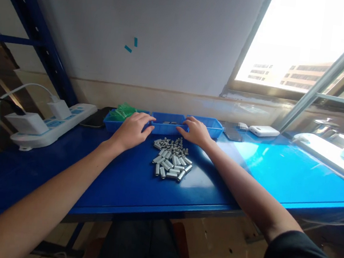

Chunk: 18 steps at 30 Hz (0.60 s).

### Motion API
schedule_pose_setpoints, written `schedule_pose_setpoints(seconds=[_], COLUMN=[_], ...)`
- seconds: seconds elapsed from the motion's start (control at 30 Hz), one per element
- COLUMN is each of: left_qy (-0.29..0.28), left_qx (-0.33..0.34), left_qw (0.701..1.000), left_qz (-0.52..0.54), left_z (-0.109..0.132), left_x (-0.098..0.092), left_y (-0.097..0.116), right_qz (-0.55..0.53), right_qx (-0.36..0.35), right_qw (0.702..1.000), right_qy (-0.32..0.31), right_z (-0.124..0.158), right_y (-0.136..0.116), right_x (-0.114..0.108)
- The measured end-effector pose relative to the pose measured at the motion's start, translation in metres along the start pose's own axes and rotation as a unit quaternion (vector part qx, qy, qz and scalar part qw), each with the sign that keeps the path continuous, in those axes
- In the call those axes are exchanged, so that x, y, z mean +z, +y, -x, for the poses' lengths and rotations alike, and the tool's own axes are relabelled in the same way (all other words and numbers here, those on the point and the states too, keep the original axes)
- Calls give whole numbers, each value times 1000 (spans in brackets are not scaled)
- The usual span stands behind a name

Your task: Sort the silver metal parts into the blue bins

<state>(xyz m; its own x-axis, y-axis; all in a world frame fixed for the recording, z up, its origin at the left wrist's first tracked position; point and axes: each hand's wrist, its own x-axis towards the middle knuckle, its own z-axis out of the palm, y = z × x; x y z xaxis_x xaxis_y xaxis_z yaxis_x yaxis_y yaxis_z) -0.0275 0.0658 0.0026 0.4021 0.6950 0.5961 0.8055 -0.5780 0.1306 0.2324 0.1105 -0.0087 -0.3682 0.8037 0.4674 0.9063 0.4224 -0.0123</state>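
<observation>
A long blue plastic tray (212, 127) stands at the back of the blue table. My left hand (133, 130) grips its near rim left of centre, fingers curled over the edge. My right hand (194, 132) grips the same rim right of centre, thumb towards the middle. Just in front of the tray, between my wrists, lies a pile of several small silver metal cylinders (171, 160). A few more small metal parts (169, 123) lie inside the tray's middle compartment. Green bits (123, 111) fill its left end.
A white power strip (52, 125) with two white chargers and cables sits at the left. A dark phone (96, 119) lies beside the tray. A white box (264, 131) and a white device (327, 151) lie right, under the window. A blue shelf frame (41, 43) rises at left.
</observation>
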Motion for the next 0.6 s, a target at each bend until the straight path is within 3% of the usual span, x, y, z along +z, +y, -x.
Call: schedule_pose_setpoints(seconds=[0.13,0.27,0.47,0.6], left_qy=[-16,3,-236,-256], left_qx=[-14,2,61,40], left_qw=[1000,1000,967,965], left_qz=[2,19,69,51], left_z=[2,1,1,1], left_x=[1,-5,-8,-5], left_y=[-5,11,20,14], right_qz=[-15,-31,-70,-121], right_qx=[-15,-37,-57,-91], right_qw=[1000,998,992,977], right_qy=[22,35,90,153], right_z=[1,2,2,6], right_y=[-2,1,3,-9], right_x=[-1,-1,5,2])
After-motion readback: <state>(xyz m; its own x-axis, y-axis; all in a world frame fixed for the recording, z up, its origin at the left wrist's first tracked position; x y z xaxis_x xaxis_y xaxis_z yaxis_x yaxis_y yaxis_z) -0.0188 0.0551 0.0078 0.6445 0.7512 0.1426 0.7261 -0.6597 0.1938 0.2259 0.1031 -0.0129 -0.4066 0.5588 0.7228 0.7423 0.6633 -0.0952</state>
